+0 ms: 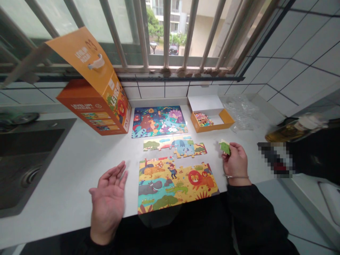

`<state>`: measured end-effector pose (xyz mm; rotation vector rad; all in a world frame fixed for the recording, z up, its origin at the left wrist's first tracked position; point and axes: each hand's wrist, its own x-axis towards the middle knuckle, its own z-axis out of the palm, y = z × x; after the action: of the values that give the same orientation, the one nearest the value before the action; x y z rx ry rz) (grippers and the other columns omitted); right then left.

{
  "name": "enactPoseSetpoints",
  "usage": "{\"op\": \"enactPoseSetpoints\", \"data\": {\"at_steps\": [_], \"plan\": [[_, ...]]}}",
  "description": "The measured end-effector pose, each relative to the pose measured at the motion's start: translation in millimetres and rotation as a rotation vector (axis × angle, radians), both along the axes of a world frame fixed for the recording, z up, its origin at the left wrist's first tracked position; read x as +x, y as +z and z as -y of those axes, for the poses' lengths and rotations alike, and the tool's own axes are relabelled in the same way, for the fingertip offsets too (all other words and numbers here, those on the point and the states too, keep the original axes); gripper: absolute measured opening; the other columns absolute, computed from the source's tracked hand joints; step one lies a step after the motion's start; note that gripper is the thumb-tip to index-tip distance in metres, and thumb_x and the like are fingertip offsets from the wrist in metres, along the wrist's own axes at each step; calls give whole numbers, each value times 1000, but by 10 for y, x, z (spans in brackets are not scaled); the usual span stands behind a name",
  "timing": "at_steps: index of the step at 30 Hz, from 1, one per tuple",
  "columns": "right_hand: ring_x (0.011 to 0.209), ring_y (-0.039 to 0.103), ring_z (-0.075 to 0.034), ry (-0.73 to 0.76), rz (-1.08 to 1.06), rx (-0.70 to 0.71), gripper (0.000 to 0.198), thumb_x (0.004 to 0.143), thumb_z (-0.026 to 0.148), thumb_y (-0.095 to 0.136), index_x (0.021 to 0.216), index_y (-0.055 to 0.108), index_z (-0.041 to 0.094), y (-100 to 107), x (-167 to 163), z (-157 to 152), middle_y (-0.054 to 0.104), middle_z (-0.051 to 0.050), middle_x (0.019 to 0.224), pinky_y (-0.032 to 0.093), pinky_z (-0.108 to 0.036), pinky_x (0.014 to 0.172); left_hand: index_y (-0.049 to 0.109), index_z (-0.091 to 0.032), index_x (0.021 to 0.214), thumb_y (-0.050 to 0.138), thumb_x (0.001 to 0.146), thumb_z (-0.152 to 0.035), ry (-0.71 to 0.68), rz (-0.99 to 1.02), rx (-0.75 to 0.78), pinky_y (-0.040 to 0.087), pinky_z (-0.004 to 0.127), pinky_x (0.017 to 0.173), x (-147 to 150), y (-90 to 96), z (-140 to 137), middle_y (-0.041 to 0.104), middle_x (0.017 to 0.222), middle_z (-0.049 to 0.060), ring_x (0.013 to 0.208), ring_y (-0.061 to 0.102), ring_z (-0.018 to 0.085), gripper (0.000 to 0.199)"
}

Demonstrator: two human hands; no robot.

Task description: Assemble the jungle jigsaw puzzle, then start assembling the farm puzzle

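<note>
Palm up, my left hand (108,198) is at the front edge of the counter (66,184), left of the puzzle; its fingers point away from me, loosely bent and close to one another, with the thumb out to the left. I cannot tell whether its back touches the surface. My right forearm, in a black sleeve (256,212), slants in from the right over that same edge, and a thin bracelet (237,176) circles the wrist. The fingers of my right hand (236,161) curl inward, thumb and forefinger pinching a green puzzle piece (224,147) just right of the puzzle.

Between my hands, the lion-and-hippo section (170,191) reaches the front edge, its far side uneven with tabs. Just beyond it, across a narrow gap, I have the elephant section (183,147). Farther off, toward the back edge, is the night-forest picture (159,122). To its right, the small open box (216,126) holds loose pieces (203,119), with clear plastic wrapping (241,113) beside it, toward the back right corner. Left of the picture, the tall orange box (92,109) stands by the back edge, its flap raised.
</note>
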<state>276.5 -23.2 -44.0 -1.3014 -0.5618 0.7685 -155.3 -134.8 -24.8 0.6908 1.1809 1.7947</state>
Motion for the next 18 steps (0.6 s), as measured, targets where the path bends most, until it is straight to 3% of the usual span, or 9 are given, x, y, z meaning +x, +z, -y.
{"op": "enactPoseSetpoints", "data": {"at_steps": [18], "plan": [[55,52,-8,15,4,-3,37,76,41,81,101,58,26,18,-22,-5,64,6,78,43,-19,46,74,-23,112,59,100,-77,10,7,-57,35,63,133,38,77,-48,78,134,14,144,64,34,58]]}}
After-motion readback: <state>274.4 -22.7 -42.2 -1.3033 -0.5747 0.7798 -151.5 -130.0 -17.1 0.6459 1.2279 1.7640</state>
